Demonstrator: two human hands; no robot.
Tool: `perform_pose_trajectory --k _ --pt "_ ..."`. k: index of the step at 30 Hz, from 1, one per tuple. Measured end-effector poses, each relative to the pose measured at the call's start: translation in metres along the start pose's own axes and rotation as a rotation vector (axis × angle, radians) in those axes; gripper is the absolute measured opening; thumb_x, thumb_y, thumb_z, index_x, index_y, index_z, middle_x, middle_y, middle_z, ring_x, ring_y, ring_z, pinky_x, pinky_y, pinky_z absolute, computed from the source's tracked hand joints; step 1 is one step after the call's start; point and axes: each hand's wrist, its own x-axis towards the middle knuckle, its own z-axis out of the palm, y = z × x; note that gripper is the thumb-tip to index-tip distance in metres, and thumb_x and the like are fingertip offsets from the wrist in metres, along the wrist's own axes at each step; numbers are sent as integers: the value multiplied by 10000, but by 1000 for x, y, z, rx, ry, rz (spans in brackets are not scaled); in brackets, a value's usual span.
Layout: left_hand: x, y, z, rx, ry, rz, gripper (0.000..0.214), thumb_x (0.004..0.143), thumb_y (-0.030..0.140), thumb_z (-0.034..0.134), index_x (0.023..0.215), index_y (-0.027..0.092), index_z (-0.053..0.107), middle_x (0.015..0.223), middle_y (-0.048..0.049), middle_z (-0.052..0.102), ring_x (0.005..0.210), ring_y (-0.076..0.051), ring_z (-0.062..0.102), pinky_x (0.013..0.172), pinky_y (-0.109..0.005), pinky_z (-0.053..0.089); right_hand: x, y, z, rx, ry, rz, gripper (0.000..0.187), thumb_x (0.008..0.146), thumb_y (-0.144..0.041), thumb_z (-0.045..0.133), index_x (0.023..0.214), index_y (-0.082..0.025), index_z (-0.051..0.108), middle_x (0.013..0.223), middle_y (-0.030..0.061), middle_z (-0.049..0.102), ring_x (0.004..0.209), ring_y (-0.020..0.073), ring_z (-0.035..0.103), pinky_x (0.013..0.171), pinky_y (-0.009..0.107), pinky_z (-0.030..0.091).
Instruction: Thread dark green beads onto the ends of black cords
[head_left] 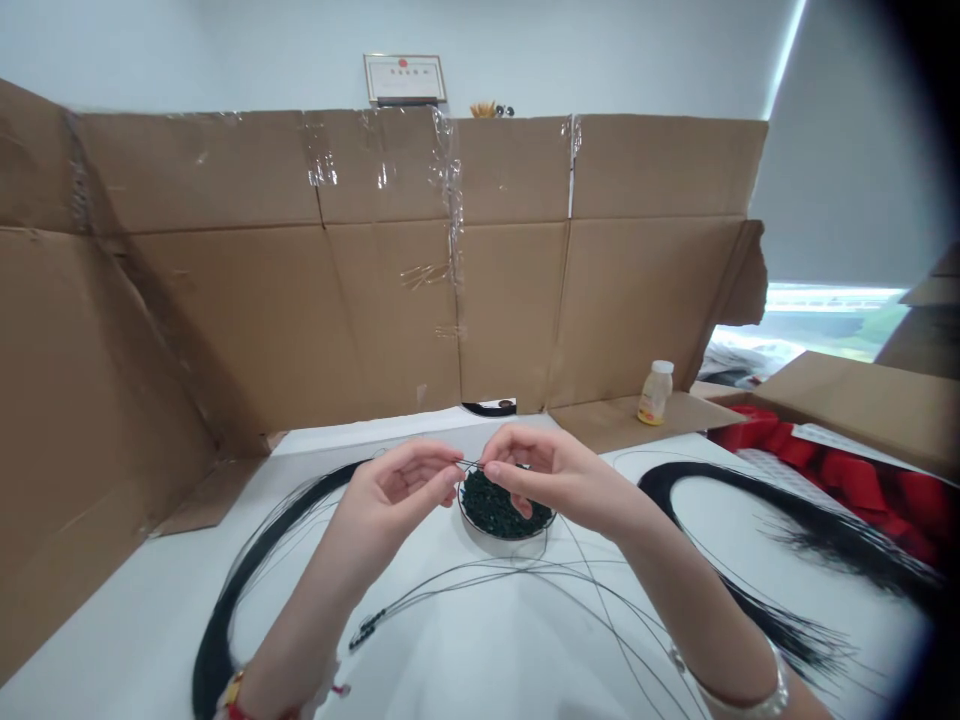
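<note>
Close together above the table, my left hand and my right hand each pinch a thin dark wire between thumb and fingertips. A short stretch of it shows in the gap between the hands. Just below and behind my right hand is a round dish filled with small dark green pieces. Several loose dark wires lie curved across the white table nearer to me. At their left end sits a small cluster of dark green pieces.
Curved bundles of black wire lie at left and right. A cardboard screen stands along the back and left. On a cardboard flap is a white-capped bottle. An open box with red material is at far right.
</note>
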Motion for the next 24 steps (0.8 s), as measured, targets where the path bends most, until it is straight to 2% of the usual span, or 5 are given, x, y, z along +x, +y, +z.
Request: perform_pose_trajectory --k 7,11,17,21,24 --pt "-15 7 16 104 90 0 151 841 387 770 770 253 766 675 -1 661 695 -182 639 647 -262 520 -9 3 7 -35 54 7 167 930 -324 739 862 -186 672 749 -32 562 601 66 484 515 168 392" --pt "-11 1 16 59 131 -19 147 842 383 771 764 258 764 699 7 677 696 -164 634 657 -245 510 -6 7 5 148 -56 72 317 988 -493 639 979 -179 681 907 24 633 689 101 593 549 180 517" --pt "-11 -2 10 32 161 -56 110 857 343 759 794 253 760 760 -2 699 740 -167 637 733 -260 524 1 12 -3 384 -126 155 500 1005 -624 515 1088 -147 640 1011 112 692 797 189 692 692 324 632" --pt "-13 -1 11 68 182 -51 124 854 364 753 797 254 761 734 -7 686 746 -185 630 713 -278 517 -3 10 -1 262 -73 115 368 1002 -534 594 1087 -180 652 982 62 679 696 126 645 621 244 566" --pt "-14 1 13 76 168 -60 143 848 392 754 790 261 760 735 -14 684 734 -195 635 685 -288 526 -6 8 5 122 35 51 280 938 -477 719 1041 -219 679 803 -16 597 566 67 466 473 170 372"
